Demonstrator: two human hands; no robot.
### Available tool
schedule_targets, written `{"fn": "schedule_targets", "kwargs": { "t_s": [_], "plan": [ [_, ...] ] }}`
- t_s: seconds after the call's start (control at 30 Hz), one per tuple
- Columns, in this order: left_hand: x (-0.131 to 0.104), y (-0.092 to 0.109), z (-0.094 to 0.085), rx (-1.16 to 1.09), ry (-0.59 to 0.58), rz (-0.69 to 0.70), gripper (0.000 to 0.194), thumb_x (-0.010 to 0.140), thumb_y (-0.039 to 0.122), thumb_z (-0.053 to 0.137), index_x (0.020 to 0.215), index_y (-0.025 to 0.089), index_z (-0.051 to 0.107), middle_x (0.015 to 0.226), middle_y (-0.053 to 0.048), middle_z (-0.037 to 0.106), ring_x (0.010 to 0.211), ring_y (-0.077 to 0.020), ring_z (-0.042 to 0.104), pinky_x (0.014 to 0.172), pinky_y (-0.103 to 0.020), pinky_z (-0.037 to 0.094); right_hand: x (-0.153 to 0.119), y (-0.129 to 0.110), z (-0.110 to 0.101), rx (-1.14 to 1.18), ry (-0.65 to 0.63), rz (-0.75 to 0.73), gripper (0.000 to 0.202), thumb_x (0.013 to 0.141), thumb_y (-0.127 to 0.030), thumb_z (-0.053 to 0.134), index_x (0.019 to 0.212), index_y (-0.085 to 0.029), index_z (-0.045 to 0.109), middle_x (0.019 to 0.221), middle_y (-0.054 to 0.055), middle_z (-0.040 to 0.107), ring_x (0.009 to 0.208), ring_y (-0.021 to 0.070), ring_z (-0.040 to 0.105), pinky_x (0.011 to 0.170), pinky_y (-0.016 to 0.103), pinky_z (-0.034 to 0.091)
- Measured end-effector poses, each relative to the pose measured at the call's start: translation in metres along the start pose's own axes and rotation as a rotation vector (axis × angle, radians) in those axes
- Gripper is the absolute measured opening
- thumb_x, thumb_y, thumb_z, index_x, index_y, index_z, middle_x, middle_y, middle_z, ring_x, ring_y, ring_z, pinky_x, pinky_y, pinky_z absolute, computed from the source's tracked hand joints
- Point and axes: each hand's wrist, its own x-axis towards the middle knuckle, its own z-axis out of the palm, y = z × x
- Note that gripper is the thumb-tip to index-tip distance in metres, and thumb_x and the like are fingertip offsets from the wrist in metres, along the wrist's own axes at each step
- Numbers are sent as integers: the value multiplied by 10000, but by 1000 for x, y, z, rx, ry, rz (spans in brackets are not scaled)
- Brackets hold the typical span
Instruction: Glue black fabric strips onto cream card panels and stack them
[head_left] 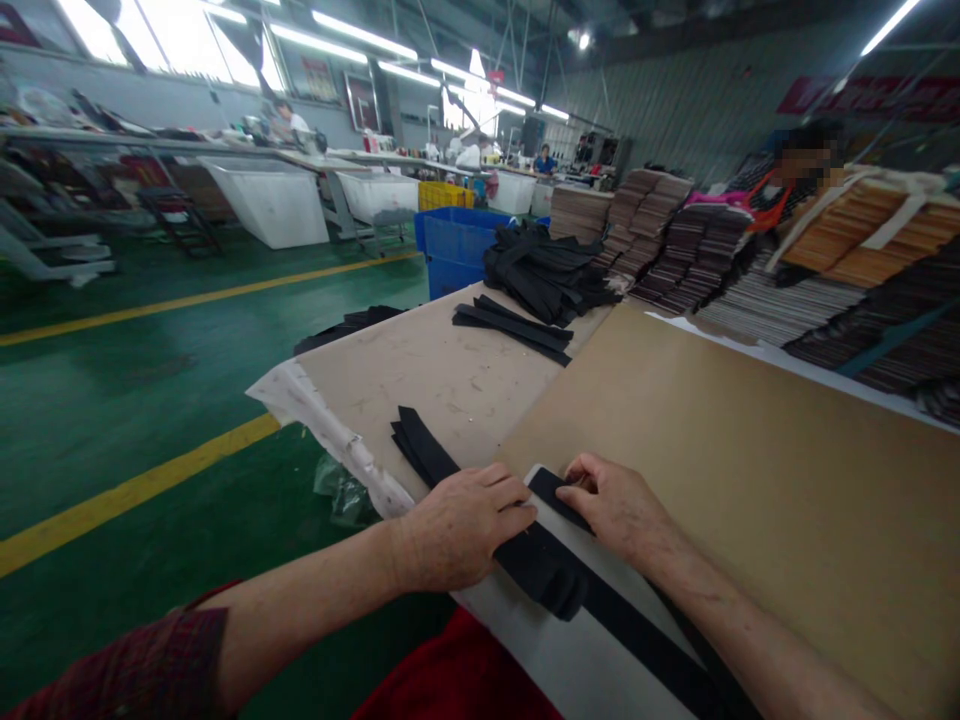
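Observation:
My left hand (469,525) is closed over a bundle of black strips (424,445), whose rounded ends show below the palm and whose other ends fan out beyond the fingers. Right of it, my right hand (611,500) pinches the edge of a separate black strip (551,488), which lies on a pale board (622,570). Another long black strip (645,640) runs from under the bundle toward the lower right. Part of the right-hand strip is hidden by my hand and forearm.
Loose black strips (514,328) and a black heap (551,270) lie farther back on the brown-covered table (465,380). Behind stand a blue bin (454,245) and stacked material (645,215). A person (795,185) is behind the stacks at right.

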Motion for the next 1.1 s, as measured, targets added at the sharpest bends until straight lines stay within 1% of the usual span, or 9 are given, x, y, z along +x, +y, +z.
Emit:
{"fn": "schedule_targets", "kwargs": {
  "t_s": [0.17, 0.33, 0.43, 0.53, 0.7, 0.8, 0.9, 1.0, 1.1],
  "plan": [
    [1, 0, -1, 8, -12, 7, 438, 856, 203, 538, 1294, 178, 523, 1270, -97, 574, 1140, -261, 507, 1017, -421, 455, 4, 7, 5, -60, 6, -63, 26, 785, -196, 648, 760, -202, 643, 683, 5, 679, 634, 139, 572, 603, 272, 362],
    [2, 2, -5, 21, -40, -11, 456, 823, 192, 572, 1277, 195, 532, 1265, -87, 565, 1095, -248, 522, 972, -404, 482, 7, 9, 7, -143, -6, -87, 35, 800, -211, 628, 776, -201, 651, 729, 22, 689, 662, 145, 576, 616, 277, 359],
    [3, 4, -9, 57, -44, -45, 408, 826, 196, 582, 1233, 216, 561, 1391, -85, 494, 1150, -258, 511, 960, -411, 485, 6, 8, 6, -203, -14, -86, 43, 819, -220, 614, 803, -197, 647, 758, 36, 697, 684, 157, 590, 630, 281, 367],
    [5, 6, -12, 104, -42, -27, 329, 822, 211, 605, 1151, 204, 597, 1507, -87, 399, 1210, -271, 487, 956, -405, 475, 7, 6, 7, -256, -14, -93, 54, 830, -226, 607, 818, -196, 650, 758, 44, 702, 690, 167, 604, 640, 285, 373],
    [10, 8, -14, 125, -44, 0, 214, 821, 216, 625, 1033, 183, 627, 1431, -96, 494, 1147, -258, 518, 904, -362, 467, 2, 3, 0, -219, 6, -107, 58, 804, -233, 634, 838, -207, 674, 747, 40, 705, 684, 173, 602, 636, 289, 368],
    [10, 6, -13, 114, -37, -6, 250, 823, 209, 629, 1072, 184, 629, 1461, -104, 477, 1180, -267, 510, 932, -366, 457, -14, 12, -26, -63, -119, -55, 185, 731, -228, 683, 915, -241, 698, 788, 10, 720, 695, 176, 617, 626, 282, 391],
    [10, 4, -10, 83, -34, -4, 287, 817, 191, 626, 1104, 184, 630, 1488, -111, 453, 1231, -273, 495, 978, -375, 447, -45, 38, -61, 46, -219, 22, 242, 696, -213, 688, 933, -256, 715, 848, 0, 731, 750, 187, 637, 664, 280, 432],
    [10, 0, -6, 64, -24, 2, 359, 796, 163, 623, 1154, 182, 619, 1499, -122, 439, 1270, -283, 476, 1017, -394, 437, -84, 73, -82, 59, -127, 142, 201, 735, -302, 678, 926, -250, 714, 822, 7, 718, 754, 198, 633, 691, 297, 446],
    [10, -3, -2, 55, -6, -6, 457, 752, 101, 602, 1199, 198, 607, 1498, -107, 444, 1293, -290, 462, 1023, -407, 443, -117, 100, -80, 110, 46, 246, 217, 788, -408, 637, 926, -251, 694, 838, 6, 706, 806, 203, 631, 751, 313, 450]
  ]
}}
